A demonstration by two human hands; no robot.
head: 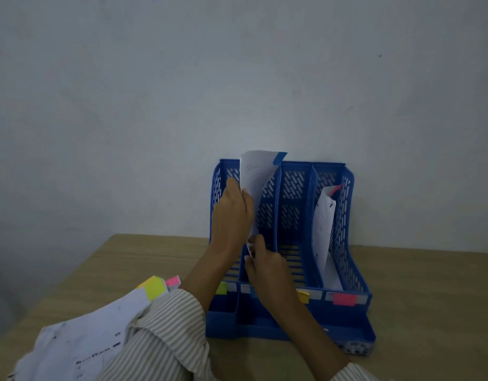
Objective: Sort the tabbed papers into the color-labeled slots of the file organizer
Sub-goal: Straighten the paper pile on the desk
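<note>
Two hands on one blue-tabbed sheet [255, 185], held upright over the file organizer [344, 237], second slot from its left, probably to drop in edge-first. Left hand [233, 213] pinching mid-edge; right hand [260, 259] pinching bottom corner. Pink-tabbed sheet [324, 226] already in rightmost slot; unsorted stack [99, 334] left of organizer.

Both hands hold a white paper with a blue tab [280, 158] upright in the blue file organizer [344, 237]. The left hand [233, 213] pinches its left edge high up; the right hand [262, 264] pinches its lower end. A pink-tabbed paper [324, 229] leans in the rightmost slot. A pile of tabbed papers [99, 331] lies near left on the wooden table [429, 298].
</note>
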